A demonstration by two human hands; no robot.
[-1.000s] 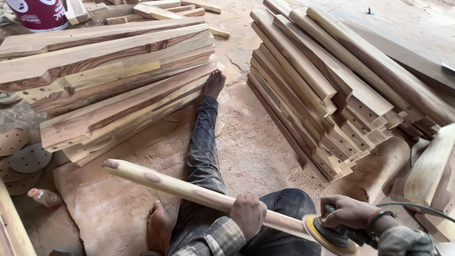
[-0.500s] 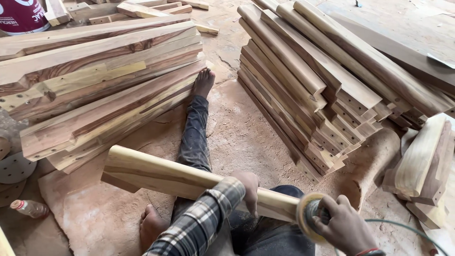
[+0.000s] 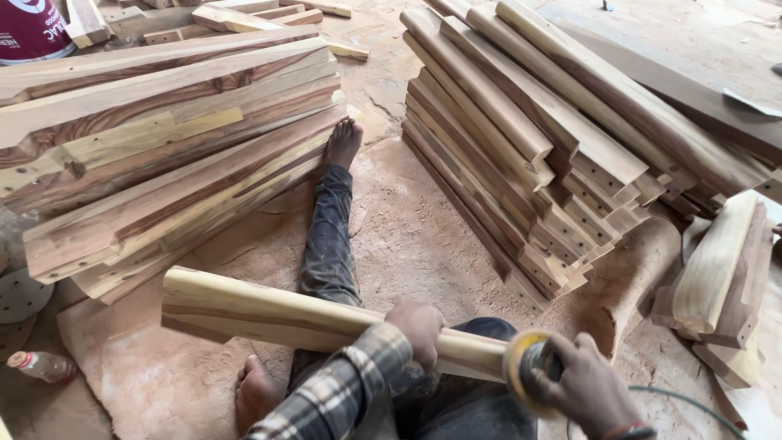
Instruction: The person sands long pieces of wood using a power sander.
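Head view, seated on the floor. Left hand (image 3: 417, 326) wrapped over the top of a long wooden piece (image 3: 326, 322), fingers curled round it; the piece lies across the lap, its squared far end jutting left above the sawdust floor (image 3: 423, 236). Right hand (image 3: 582, 387) closed round a disc sander (image 3: 521, 371), whose yellow-rimmed disc meets the near end of the piece (contact edge partly hidden by the hand). A thin cable (image 3: 676, 399) trails right from the tool.

Packages: red container with white markings (image 3: 32, 28) at the top left corner, cut by the frame; small clear bottle with a red cap (image 3: 41, 367) lying on its side at lower left; grey round discs (image 3: 20, 293) just above it.

Room: stacked timbers at left (image 3: 163, 147) and stacked curved pieces at right (image 3: 529, 147) flank a bare strip of floor, where one outstretched leg (image 3: 330, 236) lies. Loose curved pieces (image 3: 721, 277) at far right.
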